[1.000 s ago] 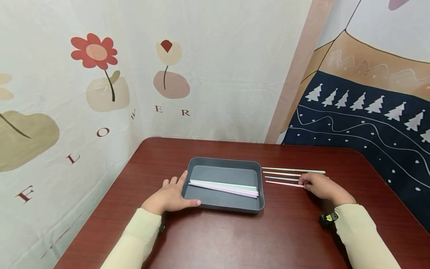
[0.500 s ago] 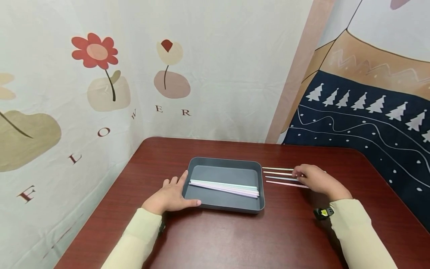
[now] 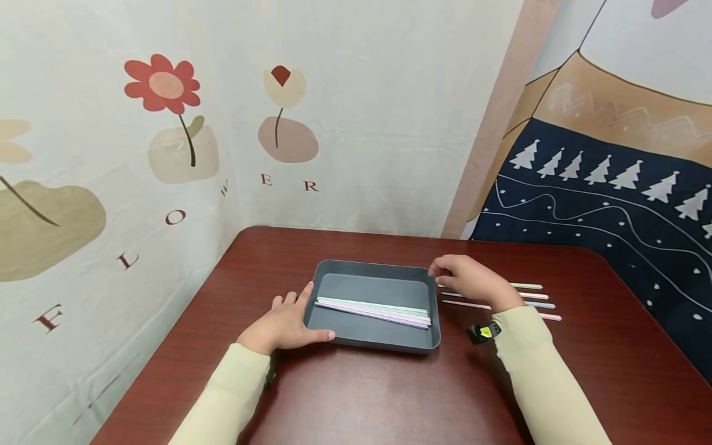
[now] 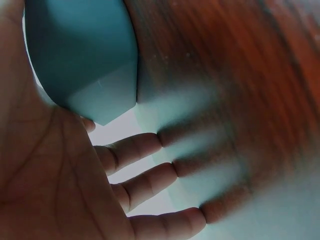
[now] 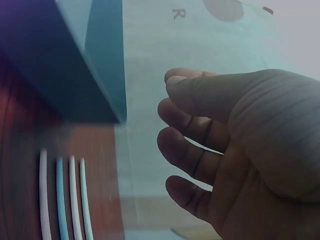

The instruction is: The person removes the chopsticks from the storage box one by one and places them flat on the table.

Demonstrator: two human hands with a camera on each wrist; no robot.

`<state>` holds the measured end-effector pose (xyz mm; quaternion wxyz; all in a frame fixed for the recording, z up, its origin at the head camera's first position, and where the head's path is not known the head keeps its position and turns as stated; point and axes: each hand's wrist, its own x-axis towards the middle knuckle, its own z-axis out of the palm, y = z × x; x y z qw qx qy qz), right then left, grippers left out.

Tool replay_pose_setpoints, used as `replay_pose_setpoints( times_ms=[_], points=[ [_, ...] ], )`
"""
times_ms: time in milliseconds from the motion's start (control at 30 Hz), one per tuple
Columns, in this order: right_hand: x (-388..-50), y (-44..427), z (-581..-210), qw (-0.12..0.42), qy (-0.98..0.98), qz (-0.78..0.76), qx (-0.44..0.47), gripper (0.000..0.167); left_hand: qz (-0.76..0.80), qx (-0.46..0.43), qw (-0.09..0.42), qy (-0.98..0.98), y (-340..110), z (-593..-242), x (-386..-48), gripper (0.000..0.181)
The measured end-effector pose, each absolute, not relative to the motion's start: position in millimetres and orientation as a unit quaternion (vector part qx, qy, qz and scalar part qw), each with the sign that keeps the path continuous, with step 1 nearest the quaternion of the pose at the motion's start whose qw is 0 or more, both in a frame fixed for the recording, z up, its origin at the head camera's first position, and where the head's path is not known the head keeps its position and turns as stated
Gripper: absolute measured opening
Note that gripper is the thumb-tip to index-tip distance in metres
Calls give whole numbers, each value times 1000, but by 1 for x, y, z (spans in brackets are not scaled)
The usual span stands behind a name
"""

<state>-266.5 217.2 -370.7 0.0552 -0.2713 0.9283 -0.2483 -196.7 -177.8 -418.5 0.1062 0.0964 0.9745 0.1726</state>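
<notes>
My left hand point(image 3: 280, 324) rests at the left end of a grey rectangular tray point(image 3: 367, 284), thumb at its front edge and index finger along its side. The other fingers reach straight onto the table. Inside the tray lies a bundle of pastel chopsticks point(image 3: 375, 312). Beside its far right corner hovers my right hand point(image 3: 473, 278), fingers loosely bent and thumb near the index fingertip; the right wrist view shows nothing held. Beneath it, partly covered, green point(image 3: 525, 285), yellow point(image 3: 531, 296), blue point(image 3: 542, 305) and pink chopsticks point(image 3: 467, 304) lie side by side.
Everything stands on a reddish-brown wooden table point(image 3: 378, 402). A pale curtain point(image 3: 378, 123) with printed flowers and letters hangs behind it, and a navy tree-patterned cloth point(image 3: 601, 216) hangs at the right.
My right hand has moved left along the loose chopsticks, from their right part to the tray's far right corner. My left hand and the tray stay in place.
</notes>
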Motion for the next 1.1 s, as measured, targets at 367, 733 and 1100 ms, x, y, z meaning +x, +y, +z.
replay_pose_setpoints(
  times_ms=[367,733,1100],
  points=[
    [-279,165,-376,96,909,-262,-311,17,166,95,103,976,-177,-419,-198,130],
    [-283,126,-392,155,887,-265,-345,13,168,93,107,975,-177,-420,-196,131],
    [-291,110,-416,205,875,-295,-325,6,167,91,104,976,-177,-420,-199,130]
  ],
)
